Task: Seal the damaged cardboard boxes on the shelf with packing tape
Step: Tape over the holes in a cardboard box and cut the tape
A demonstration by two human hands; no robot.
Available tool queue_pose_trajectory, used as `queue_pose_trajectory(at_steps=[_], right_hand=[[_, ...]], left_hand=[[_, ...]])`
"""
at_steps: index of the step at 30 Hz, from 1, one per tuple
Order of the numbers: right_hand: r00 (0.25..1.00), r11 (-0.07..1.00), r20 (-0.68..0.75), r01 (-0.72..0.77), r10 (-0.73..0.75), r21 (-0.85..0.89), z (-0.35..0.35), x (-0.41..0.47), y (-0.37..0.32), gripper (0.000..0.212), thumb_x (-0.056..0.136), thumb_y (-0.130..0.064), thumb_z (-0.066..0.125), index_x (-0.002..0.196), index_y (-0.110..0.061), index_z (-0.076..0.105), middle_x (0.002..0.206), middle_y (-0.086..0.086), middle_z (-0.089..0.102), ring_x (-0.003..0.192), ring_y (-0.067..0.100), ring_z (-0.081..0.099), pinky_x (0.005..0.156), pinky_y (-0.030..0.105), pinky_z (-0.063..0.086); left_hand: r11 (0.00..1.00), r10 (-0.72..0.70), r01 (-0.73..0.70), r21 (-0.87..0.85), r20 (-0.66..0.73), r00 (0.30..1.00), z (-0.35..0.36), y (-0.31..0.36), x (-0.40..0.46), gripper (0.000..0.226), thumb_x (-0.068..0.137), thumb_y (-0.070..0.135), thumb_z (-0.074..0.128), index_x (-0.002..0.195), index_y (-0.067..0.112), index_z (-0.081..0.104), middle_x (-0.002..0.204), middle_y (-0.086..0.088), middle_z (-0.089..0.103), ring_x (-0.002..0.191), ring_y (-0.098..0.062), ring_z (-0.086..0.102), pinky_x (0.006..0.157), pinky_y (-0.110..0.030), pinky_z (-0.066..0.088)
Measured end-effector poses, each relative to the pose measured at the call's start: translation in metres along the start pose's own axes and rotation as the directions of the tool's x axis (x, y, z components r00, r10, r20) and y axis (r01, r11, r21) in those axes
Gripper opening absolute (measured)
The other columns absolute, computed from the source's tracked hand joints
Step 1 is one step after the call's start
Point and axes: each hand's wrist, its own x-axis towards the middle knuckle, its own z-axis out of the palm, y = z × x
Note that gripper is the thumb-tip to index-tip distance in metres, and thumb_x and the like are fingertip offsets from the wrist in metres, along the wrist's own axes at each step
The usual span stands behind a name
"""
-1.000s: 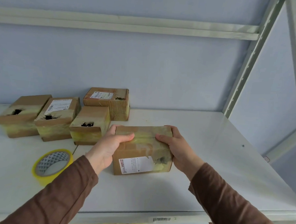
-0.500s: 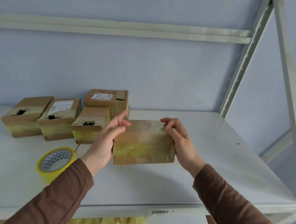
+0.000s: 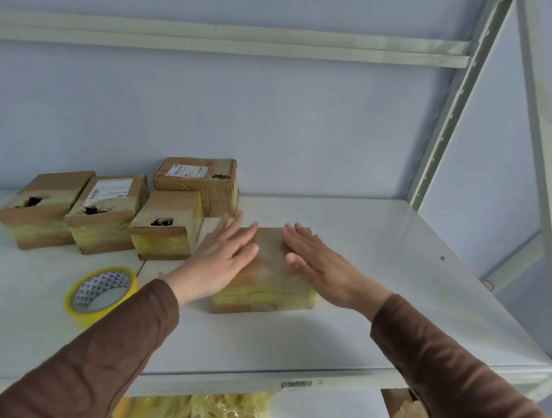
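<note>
Half a second ago both hands held the taped box up off the shelf on its edge; now the box (image 3: 266, 272) lies flat on the white shelf (image 3: 376, 278), and the hands have flattened out over its top. The left hand (image 3: 219, 258) has straight, slightly spread fingers laid across the box's left side, blurred with motion. The right hand (image 3: 316, 262) is likewise flat, fingers straight, on the right part of the top; neither hand grips anything.

This box is brown cardboard, a low rectangular block, with glossy yellowish tape banding its front face and a clear strip down the top. To its left stands a roll of yellow packing tape (image 3: 102, 292), lying flat, its core printed with a grey triangle pattern. Further left and behind the box sit four more cardboard boxes (image 3: 168, 225), three in a row with ragged dark holes torn in their tops, one behind with a white label. Five boxes in all, one roll of tape.
</note>
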Motion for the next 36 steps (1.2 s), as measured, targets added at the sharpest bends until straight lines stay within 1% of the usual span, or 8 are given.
queue_pose_trajectory(at_steps=[6, 9, 11, 14, 20, 25, 30, 36], right_hand=[[1.0, 0.979, 0.012, -0.001, 0.003, -0.205, 0.009, 0.007, -0.002, 0.06, 0.111, -0.044, 0.023, 0.164, -0.019, 0.013, 0.172, -0.007, 0.003, 0.156, 0.003, -0.007, 0.121, 0.022, -0.011], [0.994, 0.948, 0.0, -0.105, 0.11, 0.302, 0.008, 0.004, -0.003, 0.062, 0.106, -0.052, 0.041, 0.162, -0.034, 0.021, 0.163, -0.033, 0.011, 0.15, -0.011, -0.002, 0.125, 0.023, 0.0], [0.971, 0.662, -0.021, -0.148, 0.24, 0.735, 0.006, -0.001, -0.004, 0.071, 0.098, -0.065, 0.051, 0.16, -0.047, 0.02, 0.16, -0.038, 0.015, 0.147, -0.015, 0.009, 0.124, 0.024, 0.009], [0.9, 0.525, 0.037, -0.287, 0.435, 0.801, 0.004, -0.004, 0.005, 0.072, 0.095, -0.076, 0.038, 0.155, -0.037, 0.041, 0.159, -0.019, 0.041, 0.142, -0.002, 0.039, 0.122, 0.035, 0.029], [0.879, 0.493, -0.115, -0.148, 0.462, 0.857, 0.003, 0.003, -0.005, 0.07, 0.083, -0.087, 0.038, 0.122, -0.033, 0.059, 0.12, -0.018, 0.067, 0.111, -0.004, 0.062, 0.094, 0.025, 0.046], [0.855, 0.388, -0.229, 0.035, 0.465, 0.921, 0.024, 0.004, -0.009, 0.027, 0.081, -0.029, 0.06, 0.107, -0.027, 0.055, 0.117, 0.0, 0.061, 0.086, 0.013, 0.061, 0.071, 0.032, 0.048], [0.883, 0.293, -0.102, -0.042, 0.458, 0.955, 0.017, 0.007, -0.006, 0.077, 0.081, -0.026, 0.062, 0.153, -0.032, 0.038, 0.146, -0.011, 0.051, 0.117, 0.007, 0.064, 0.081, 0.022, 0.056], [0.811, 0.241, -0.041, -0.125, 0.583, 0.962, 0.016, 0.022, -0.02, 0.044, 0.098, -0.018, 0.067, 0.139, -0.023, 0.053, 0.124, 0.01, 0.069, 0.104, 0.025, 0.073, 0.093, 0.05, 0.06]], left_hand=[[0.994, -0.024, 0.028, 0.106, -0.04, 0.999, 0.014, 0.001, 0.011, 0.056, 0.108, 0.052, 0.027, 0.162, 0.041, 0.018, 0.172, 0.011, 0.005, 0.157, -0.012, -0.011, 0.123, -0.031, -0.005], [0.97, -0.05, 0.009, -0.241, -0.162, 0.986, 0.018, -0.003, 0.008, 0.056, 0.104, 0.05, 0.05, 0.157, 0.048, 0.031, 0.167, 0.021, 0.013, 0.155, -0.002, -0.002, 0.123, -0.033, 0.006], [0.696, -0.255, 0.061, -0.716, -0.166, 0.953, 0.017, -0.006, 0.0, 0.061, 0.097, 0.053, 0.062, 0.152, 0.053, 0.036, 0.162, 0.026, 0.023, 0.149, 0.002, 0.015, 0.118, -0.032, 0.016], [0.269, -0.415, 0.256, -0.929, 0.128, 0.901, 0.016, -0.019, -0.006, 0.06, 0.089, 0.069, 0.058, 0.137, 0.033, 0.062, 0.141, 0.005, 0.064, 0.132, -0.017, 0.058, 0.115, -0.041, 0.04], [0.278, -0.33, 0.051, -0.959, -0.046, 0.943, 0.006, -0.013, -0.009, 0.065, 0.086, 0.077, 0.052, 0.12, 0.024, 0.07, 0.126, -0.004, 0.071, 0.118, -0.018, 0.066, 0.096, -0.034, 0.048], [0.417, -0.279, -0.031, -0.908, -0.161, 0.947, 0.013, 0.0, -0.016, 0.044, 0.075, 0.027, 0.069, 0.118, 0.036, 0.065, 0.16, 0.002, 0.038, 0.145, -0.022, 0.038, 0.124, -0.054, 0.025], [0.308, -0.378, 0.045, -0.95, -0.078, 0.923, 0.005, -0.003, -0.01, 0.087, 0.066, 0.02, 0.074, 0.145, 0.041, 0.045, 0.157, -0.001, 0.038, 0.145, -0.026, 0.04, 0.122, -0.053, 0.03], [0.253, -0.411, 0.13, -0.959, 0.015, 0.912, 0.013, -0.006, 0.007, 0.045, 0.086, 0.012, 0.08, 0.121, 0.03, 0.058, 0.118, -0.01, 0.075, 0.1, -0.025, 0.075, 0.082, -0.043, 0.06]])
